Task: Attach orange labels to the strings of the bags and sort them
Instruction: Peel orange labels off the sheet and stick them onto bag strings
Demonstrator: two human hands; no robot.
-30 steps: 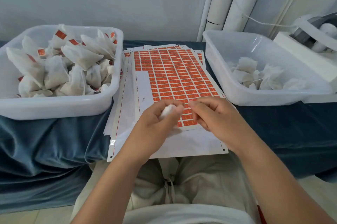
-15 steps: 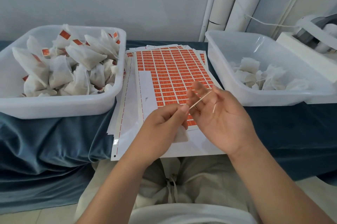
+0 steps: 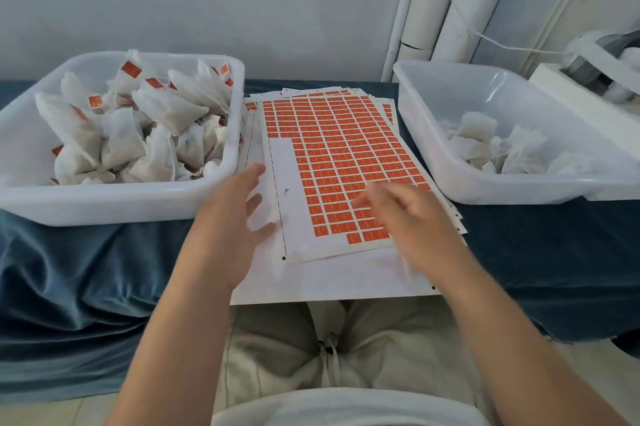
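Observation:
A label sheet (image 3: 339, 162) with rows of orange labels lies on a stack of white sheets in the middle. My left hand (image 3: 235, 221) hovers over the sheet's bare left margin with its fingers spread, and I see nothing gripped in it. My right hand (image 3: 401, 214) is motion-blurred over the lower rows of labels, fingers stretched leftward. The left tub (image 3: 121, 204) holds several white bags with orange labels. The right tub (image 3: 519, 193) holds several plain white bags (image 3: 478, 134). The bag and string from a moment ago are not clearly in view.
A blue cloth (image 3: 86, 269) covers the table. White pipes (image 3: 436, 3) run up the wall behind. A white machine (image 3: 602, 72) stands at the far right behind the right tub. My lap sits below the table's front edge.
Both hands came apart and dropped toward the sheet. The left hand's pinch on the string has opened into spread fingers. The right hand has turned palm down over the labels.

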